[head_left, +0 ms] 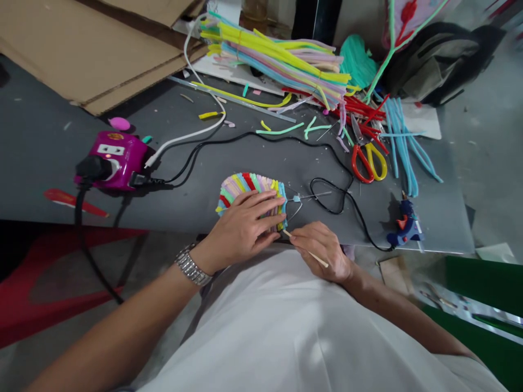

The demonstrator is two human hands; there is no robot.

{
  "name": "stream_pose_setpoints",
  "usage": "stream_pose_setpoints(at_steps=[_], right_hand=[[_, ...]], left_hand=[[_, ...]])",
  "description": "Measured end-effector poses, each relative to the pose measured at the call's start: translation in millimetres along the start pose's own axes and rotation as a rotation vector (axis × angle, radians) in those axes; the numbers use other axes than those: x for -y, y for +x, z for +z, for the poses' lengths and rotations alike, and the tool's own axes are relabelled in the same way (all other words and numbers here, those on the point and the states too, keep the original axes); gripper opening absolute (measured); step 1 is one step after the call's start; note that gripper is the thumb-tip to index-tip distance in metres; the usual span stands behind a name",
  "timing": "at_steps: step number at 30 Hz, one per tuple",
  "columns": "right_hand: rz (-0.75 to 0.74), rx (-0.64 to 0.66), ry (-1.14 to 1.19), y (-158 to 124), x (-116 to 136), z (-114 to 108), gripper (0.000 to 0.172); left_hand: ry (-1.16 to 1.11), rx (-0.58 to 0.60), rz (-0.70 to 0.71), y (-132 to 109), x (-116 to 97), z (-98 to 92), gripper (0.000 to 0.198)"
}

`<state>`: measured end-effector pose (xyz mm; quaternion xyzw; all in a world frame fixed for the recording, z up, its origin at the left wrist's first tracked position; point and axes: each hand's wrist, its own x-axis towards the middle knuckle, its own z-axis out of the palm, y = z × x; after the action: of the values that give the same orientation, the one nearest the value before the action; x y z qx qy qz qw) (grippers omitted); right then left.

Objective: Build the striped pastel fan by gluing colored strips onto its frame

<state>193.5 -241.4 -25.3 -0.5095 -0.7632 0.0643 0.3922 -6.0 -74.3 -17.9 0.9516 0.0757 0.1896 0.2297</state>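
Over grey worktable (183,209), left grip (245,226) clasps pipe-cleaner fan (249,184), right grip (322,250) pinches wooden stick (319,260).

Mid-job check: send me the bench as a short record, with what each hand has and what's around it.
left hand: holds a fan of coloured strips
right hand: pinches a wooden stick, its tip beside the fan
fan: thin wire loop projects from it
rest: blue glue gun, red-and-yellow scissors, magenta power strip, bundled coloured strips, grey board
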Motion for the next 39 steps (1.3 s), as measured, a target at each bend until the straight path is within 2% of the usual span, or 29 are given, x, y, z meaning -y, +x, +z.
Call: stream_pose_setpoints(at_steps=[10, 15, 22, 29, 39], right_hand=[[-0.025, 0.008, -0.071, -2.1, -0.9, 0.6, 0.025], [-0.012, -0.055, -0.129, 0.4, -2.5, 1.8, 0.029], [0.102, 0.009, -0.297, 13.4, -2.8, 9.4, 0.003], [0.040, 0.041, -0.326, 22.6, -4.4, 7.6, 0.009], [0.102, -0.029, -0.314, 22.9, -6.2, 9.6, 0.010]], left_hand=[[0.019, -0.010, 0.014, -1.0, 0.0, 1.7, 0.027], [0.011, -0.014, 0.012, -0.8, -0.2, 1.7, 0.028], [0.002, -0.029, -0.005, -1.2, 0.5, 3.5, 0.028], [-0.007, -0.036, 0.008, -0.4, 0.4, 2.9, 0.026], [0.007, -0.020, 0.015, -0.9, -0.6, 2.6, 0.025]])
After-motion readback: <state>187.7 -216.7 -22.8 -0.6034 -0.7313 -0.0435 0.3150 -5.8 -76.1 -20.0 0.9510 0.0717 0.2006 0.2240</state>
